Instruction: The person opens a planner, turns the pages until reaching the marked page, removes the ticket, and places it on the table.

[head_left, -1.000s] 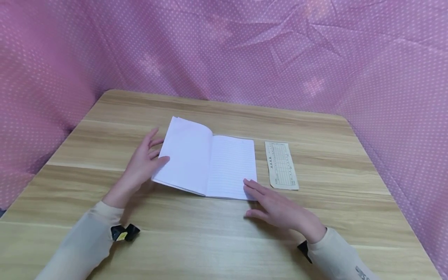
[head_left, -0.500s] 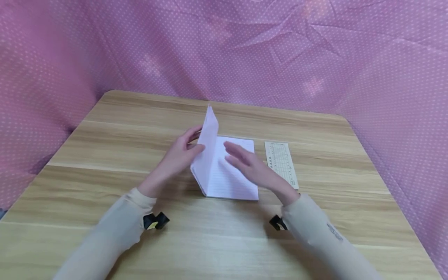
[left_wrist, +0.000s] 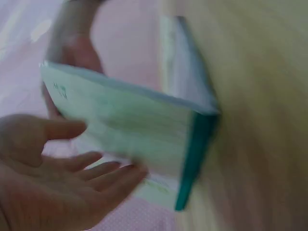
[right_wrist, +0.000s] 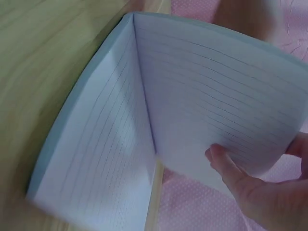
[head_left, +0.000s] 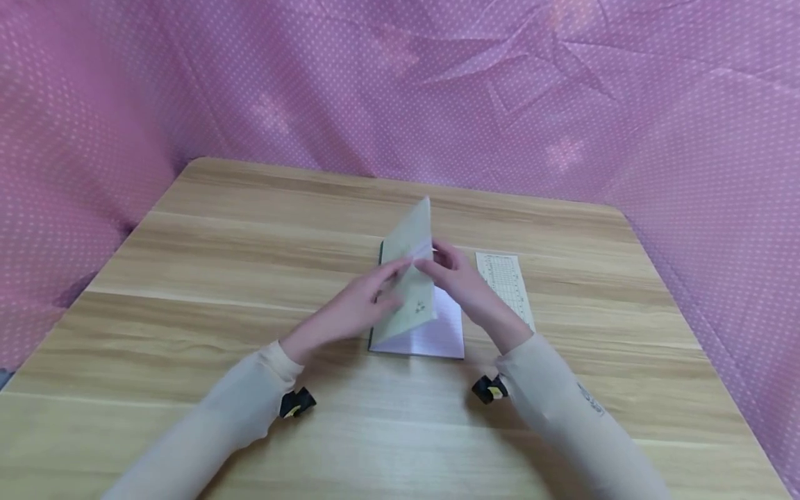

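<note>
A notebook (head_left: 409,229) with a pale cover and dark green spine stands half open on the table. Its front half is raised steeply, and lined pages (right_wrist: 106,130) face my right side. My right hand (head_left: 465,288) holds the raised half by its free edge, fingers (right_wrist: 228,168) against the inner page. On the cover's outer side is my left hand (head_left: 353,305), its fingers extended. The left wrist view shows that hand's palm (left_wrist: 53,187) with fingertips at the cover; whether they touch it is blurred.
To the right of the notebook lies a printed paper slip (head_left: 507,281), partly hidden by my right arm. The wooden table (head_left: 250,229) ends at a pink dotted cloth (head_left: 375,104) behind and at the sides.
The notebook's left half has swung up and over to the right, bringing its cover into sight. My right hand has left the page and taken its edge; my left hand has moved right.
</note>
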Motion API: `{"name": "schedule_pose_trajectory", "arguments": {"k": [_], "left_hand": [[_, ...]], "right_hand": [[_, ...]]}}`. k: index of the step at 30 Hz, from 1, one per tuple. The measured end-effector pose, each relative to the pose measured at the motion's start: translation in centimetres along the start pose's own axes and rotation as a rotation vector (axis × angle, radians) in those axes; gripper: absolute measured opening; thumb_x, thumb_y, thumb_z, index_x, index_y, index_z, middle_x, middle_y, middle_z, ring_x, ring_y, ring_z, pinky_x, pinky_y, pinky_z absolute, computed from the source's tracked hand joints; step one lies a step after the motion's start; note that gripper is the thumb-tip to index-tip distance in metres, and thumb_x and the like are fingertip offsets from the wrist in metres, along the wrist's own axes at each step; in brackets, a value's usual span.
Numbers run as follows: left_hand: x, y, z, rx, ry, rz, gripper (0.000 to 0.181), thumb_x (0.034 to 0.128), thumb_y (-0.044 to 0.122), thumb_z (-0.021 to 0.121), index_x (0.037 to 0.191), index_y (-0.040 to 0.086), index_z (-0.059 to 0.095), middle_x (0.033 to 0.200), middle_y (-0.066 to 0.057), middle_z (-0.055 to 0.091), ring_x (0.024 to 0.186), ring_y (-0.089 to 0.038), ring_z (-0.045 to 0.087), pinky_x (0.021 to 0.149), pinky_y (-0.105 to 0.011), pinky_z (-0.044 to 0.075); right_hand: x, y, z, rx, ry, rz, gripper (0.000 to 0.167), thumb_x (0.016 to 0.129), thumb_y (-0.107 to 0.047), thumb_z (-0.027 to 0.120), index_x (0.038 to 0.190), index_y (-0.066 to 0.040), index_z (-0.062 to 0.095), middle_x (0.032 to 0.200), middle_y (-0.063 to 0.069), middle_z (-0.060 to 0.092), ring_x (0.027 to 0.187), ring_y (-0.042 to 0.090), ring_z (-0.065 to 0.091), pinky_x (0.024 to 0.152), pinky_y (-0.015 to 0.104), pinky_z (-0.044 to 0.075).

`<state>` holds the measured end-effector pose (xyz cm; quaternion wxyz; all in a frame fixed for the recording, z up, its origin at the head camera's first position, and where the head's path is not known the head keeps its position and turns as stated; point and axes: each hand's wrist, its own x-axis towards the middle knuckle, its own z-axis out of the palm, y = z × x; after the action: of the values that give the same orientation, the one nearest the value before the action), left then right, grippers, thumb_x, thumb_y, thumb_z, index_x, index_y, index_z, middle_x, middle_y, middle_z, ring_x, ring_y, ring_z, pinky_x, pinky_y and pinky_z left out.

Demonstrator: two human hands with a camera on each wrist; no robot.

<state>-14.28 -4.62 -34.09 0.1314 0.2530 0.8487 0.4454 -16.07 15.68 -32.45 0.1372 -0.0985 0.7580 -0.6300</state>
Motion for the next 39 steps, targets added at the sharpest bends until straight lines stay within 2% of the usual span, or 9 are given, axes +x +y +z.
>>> {"name": "schedule_pose_trajectory", "arguments": {"k": [3,6,9,12,15,18,25,35,39], "left_hand": [[-0.7,-1.1,0.7,0.243,-0.111,-0.04,0.07,0.1012,0.028,0.055,0.157,0.009,0.018,0.162,-0.012,0.017,0.147,-0.028,0.019,0.117,-0.049,0.018],[-1.4,-1.8,1.2,0.418,-0.193,-0.097,0.074,0.1008,0.037,0.055,0.157,0.007,0.016,0.164,-0.01,0.01,0.149,-0.028,0.011,0.117,-0.055,0.01],[-1.8,-2.1,1.6,0.516,-0.237,-0.126,0.077,0.1,0.042,0.054,0.157,0.008,0.016,0.164,-0.009,0.007,0.15,-0.027,0.007,0.117,-0.058,0.005],[-1.9,-2.0,1.9,0.564,-0.262,-0.129,0.078,0.0996,0.044,0.054,0.157,0.008,0.015,0.164,-0.009,0.005,0.15,-0.027,0.006,0.117,-0.058,0.004],[-1.9,-1.9,2.0,0.587,-0.271,-0.134,0.079,0.0997,0.045,0.053,0.157,0.007,0.015,0.164,-0.011,0.004,0.15,-0.028,0.005,0.117,-0.058,0.004],[-2.0,-1.7,2.1,0.594,-0.27,-0.141,0.079,0.0997,0.045,0.053,0.157,0.007,0.014,0.164,-0.011,0.003,0.15,-0.028,0.004,0.117,-0.058,0.005],[-2.1,-1.5,2.2,0.609,-0.273,-0.153,0.08,0.0996,0.045,0.053,0.157,0.005,0.014,0.164,-0.013,0.003,0.15,-0.029,0.004,0.117,-0.059,0.006],[-1.8,-1.8,2.3,0.615,-0.275,-0.147,0.079,0.0999,0.046,0.052,0.157,0.006,0.014,0.164,-0.012,0.003,0.15,-0.029,0.004,0.116,-0.059,0.008],[-2.3,-2.0,1.8,0.607,-0.226,-0.141,0.081,0.0988,0.049,0.052,0.158,0.009,0.013,0.164,-0.01,0.001,0.15,-0.028,0.001,0.116,-0.06,0.005]], "right_hand": [[-0.7,0.8,-0.9,-0.127,0.075,0.005,0.068,0.094,0.0,0.06,0.153,-0.002,0.028,0.135,0.023,0.056,0.117,0.034,0.059,0.097,0.041,0.049],[-1.4,2.0,-1.6,-0.317,0.108,-0.027,0.081,0.088,0.008,0.065,0.154,0.002,0.018,0.138,0.027,0.051,0.121,0.037,0.056,0.096,0.042,0.05],[-2.3,3.3,-1.9,-0.522,0.104,-0.043,0.089,0.085,0.009,0.068,0.154,0.006,0.012,0.149,0.029,0.036,0.129,0.041,0.048,0.101,0.045,0.046],[-3.3,4.1,-1.9,-0.696,0.054,-0.026,0.092,0.082,0.005,0.073,0.153,0.008,0.013,0.158,0.029,0.014,0.129,0.044,0.046,0.1,0.046,0.046],[-4.4,4.5,-1.8,-0.836,-0.041,-0.018,0.093,0.084,-0.008,0.077,0.152,0.008,0.016,0.158,0.031,-0.001,0.134,0.045,0.038,0.1,0.048,0.046],[-5.2,4.7,-1.8,-0.898,-0.134,0.019,0.096,0.088,-0.026,0.075,0.154,0.005,0.013,0.158,0.03,-0.011,0.142,0.043,0.025,0.103,0.049,0.043],[-5.7,5.1,-1.9,-0.991,-0.281,0.094,0.09,0.096,-0.042,0.061,0.155,0.004,0.011,0.161,0.025,-0.007,0.148,0.037,0.006,0.114,0.051,0.026],[-5.7,5.1,-2.0,-1.058,-0.289,0.073,0.087,0.097,-0.042,0.059,0.153,0.007,0.014,0.16,0.027,-0.001,0.147,0.039,0.008,0.115,0.053,0.022],[-6.1,5.4,-2.4,-1.036,-0.277,0.019,0.087,0.096,-0.044,0.06,0.154,0.004,0.017,0.161,0.025,0.004,0.147,0.037,0.012,0.115,0.052,0.023]]}}
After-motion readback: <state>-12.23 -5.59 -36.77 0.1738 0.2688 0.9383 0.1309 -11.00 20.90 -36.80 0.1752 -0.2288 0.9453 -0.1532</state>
